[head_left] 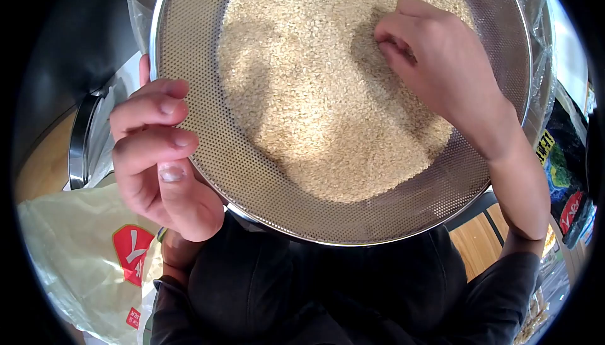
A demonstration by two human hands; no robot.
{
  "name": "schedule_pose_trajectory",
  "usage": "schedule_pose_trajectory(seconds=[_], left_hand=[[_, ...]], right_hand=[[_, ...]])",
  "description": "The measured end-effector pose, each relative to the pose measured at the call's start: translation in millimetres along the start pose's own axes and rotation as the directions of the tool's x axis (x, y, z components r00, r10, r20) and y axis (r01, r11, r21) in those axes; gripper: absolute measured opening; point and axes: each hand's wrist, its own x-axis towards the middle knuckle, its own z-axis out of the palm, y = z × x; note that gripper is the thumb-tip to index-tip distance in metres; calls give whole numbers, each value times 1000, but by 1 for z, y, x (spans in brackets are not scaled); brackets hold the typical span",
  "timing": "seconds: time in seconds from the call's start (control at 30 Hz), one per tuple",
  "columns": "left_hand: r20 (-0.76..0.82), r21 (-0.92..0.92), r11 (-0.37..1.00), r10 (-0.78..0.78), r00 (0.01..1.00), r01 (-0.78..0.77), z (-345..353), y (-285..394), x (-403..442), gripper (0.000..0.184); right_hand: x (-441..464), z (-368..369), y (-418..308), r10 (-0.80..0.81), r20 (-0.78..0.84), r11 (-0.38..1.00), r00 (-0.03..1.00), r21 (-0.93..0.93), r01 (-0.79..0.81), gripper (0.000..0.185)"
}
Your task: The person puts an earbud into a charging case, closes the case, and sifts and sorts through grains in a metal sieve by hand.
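A wide round metal sieve (242, 181) with a perforated bottom rests above my lap. Pale tan grains that look like rice (309, 93) form a broad layer in it. My right hand (435, 55) is over the right part of the grains, thumb and fingers pinched together close to the surface; anything between the tips is too small to make out. At the sieve's left rim, my left hand (161, 149) is turned palm up, fingers curled and thumb folded in. Its palm is hidden, so whatever it may hold does not show.
A pale plastic bag (69, 238) with a red label lies at lower left. Beyond it stands a round metal-rimmed container (79, 140). Clear plastic (539, 49) shows behind the sieve, and a dark printed package (564, 168) is at right. My dark-clothed legs (328, 282) are underneath.
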Motion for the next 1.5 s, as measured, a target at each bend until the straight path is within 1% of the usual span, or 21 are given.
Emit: schedule_pose_trajectory(seconds=[0.13, 0.17, 0.23, 0.3, 0.53, 0.73, 0.8, 0.83, 0.9, 0.93, 0.97, 1.03, 1.07, 1.1, 1.17, 1.23, 1.3, 1.37, 1.43, 1.47, 1.5], left_hand=[[4, -2, 1000, 7, 1000, -7, -3, -2, 0, 14], [93, 7, 1000, 10, 996, -10, -9, -3, 0, 17], [182, 15, 1000, 12, 983, -15, -11, -2, 0, 25], [171, 18, 1000, 10, 985, -14, -9, -1, 0, 24], [163, 34, 999, 30, 986, -36, -7, -2, 1, 22], [154, 26, 999, 33, 988, -38, -8, -1, 1, 19], [154, 49, 998, 18, 988, -25, -6, 2, 2, 17], [150, 55, 998, 14, 989, -22, -5, 3, 3, 17], [133, 55, 998, 9, 991, -17, -2, 3, 3, 15], [124, 49, 999, 12, 992, -18, 0, 2, 3, 14], [55, 34, 999, 1, 998, -3, 3, 1, 1, 14], [-24, 2, 1000, 1, 1000, -1, 6, 2, 1, 15], [-1, 28, 999, -14, 1000, 14, 4, 2, 1, 14], [24, 56, 998, -31, 999, 30, 3, 4, 1, 14], [26, 62, 998, -33, 999, 31, 3, 6, 2, 14], [29, 64, 997, -55, 998, 53, 3, 7, 2, 14], [30, 51, 997, -52, 998, 50, 2, 8, 3, 13], [47, 90, 994, -64, 997, 59, 1, 8, 3, 13], [12, 87, 993, -79, 997, 77, 4, 10, 4, 14], [28, 96, 993, -68, 997, 65, 4, 10, 5, 14], [46, 105, 993, -59, 997, 54, 3, 10, 6, 14]], right_hand=[[1, -1, 0, 16, 25, 1000, 1000, -11, -16, 8], [1, -1, 1, 18, 28, 1000, 999, -9, -18, 8], [1, -2, 0, 19, 31, 1000, 999, -6, -19, 8], [3, -4, -2, 69, 89, 997, 994, -27, -66, 4], [2, 0, -2, 62, 75, 998, 995, -36, -59, 5], [0, -8, 1, -34, -9, 997, 999, 71, 35, 9], [-1, -27, -5, 66, 110, 961, 992, 261, -93, 6], [-4, -32, -6, 62, 114, 964, 992, 251, -89, 6], [-11, -42, -4, 209, 255, 736, 944, 594, -324, 4], [-15, -39, -5, 232, 203, 614, 951, 728, -305, 7], [-18, -44, -4, 233, 200, 629, 952, 716, -304, 7], [-23, -56, -2, 286, 445, 158, 848, 851, -500, 9], [-27, -57, 2, 260, 506, 2, 822, 851, -525, 8], [-30, -57, 5, 270, 501, 18, 822, 851, -525, 8], [-34, -56, 10, 126, 547, -375, 828, 798, -471, 6], [-36, -57, 10, 134, 544, -378, 828, 801, -464, 5], [-40, -61, 9, 109, 529, -441, 842, 785, -436, 6], [-49, -72, 12, 117, 516, -406, 849, 804, -433, 6], [-66, -92, 14, 434, 293, -11, 852, 947, -320, 13], [-71, -99, 13, 595, 122, 260, 795, 906, -334, 12], [-77, -106, 14, 685, -92, 499, 723, 782, -373, 12]])
